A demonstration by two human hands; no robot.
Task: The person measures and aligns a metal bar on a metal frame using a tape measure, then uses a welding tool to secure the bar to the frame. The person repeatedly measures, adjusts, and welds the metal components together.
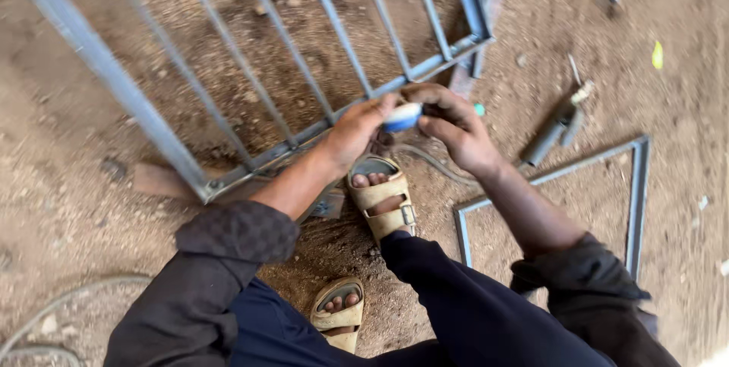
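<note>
A grey metal grille [228,71] of parallel bars in a frame lies raised over the dirt ground. Both my hands meet at its lower frame bar. My left hand [357,130] and my right hand [452,125] together hold a small blue and white object [402,117], maybe a roll of tape or a small tool, right at the bar's edge. My sleeves are dark and pushed up. My feet in tan sandals [383,196] stand just below the hands.
A smaller rectangular metal frame [636,185] lies on the dirt at the right. A dark tool with a handle [558,128] lies above it. A cable [45,314] curves at the lower left. Metal strips and a yellow scrap [657,55] lie at the top right.
</note>
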